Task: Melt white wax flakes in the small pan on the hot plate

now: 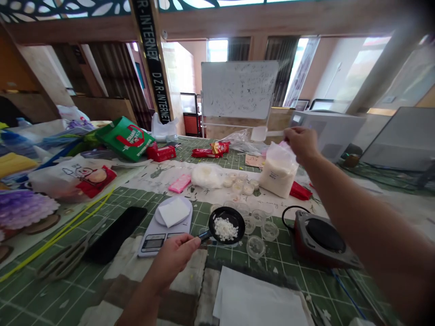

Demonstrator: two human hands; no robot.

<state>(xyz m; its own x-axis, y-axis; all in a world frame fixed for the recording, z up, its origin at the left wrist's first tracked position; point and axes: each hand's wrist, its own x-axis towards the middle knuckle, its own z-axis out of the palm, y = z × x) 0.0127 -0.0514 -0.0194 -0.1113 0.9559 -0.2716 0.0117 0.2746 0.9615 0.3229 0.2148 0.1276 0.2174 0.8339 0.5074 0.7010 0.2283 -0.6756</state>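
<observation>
My left hand (178, 253) is closed round the handle of a small black frying pan (215, 222). White pellets (226, 230) lie loose in the pan, which I hold level above the table beside a kitchen scale (154, 226). On the scale's round plate rests a folded white paper (174, 211). My right hand (301, 144) is stretched forward and grips the handle of a white scoop (260, 134), raised just above a clear bag of pale granules (277, 174). Several small clear cups (256, 246) stand right of and behind the pan.
A hot plate (324, 235) with a cable sits at the right. Leftward lie a black phone-like slab (115, 233), scissors (70, 256), and a green bag (125, 138). White paper sheets (260, 301) are at the front edge. A whiteboard (239, 88) stands behind the table.
</observation>
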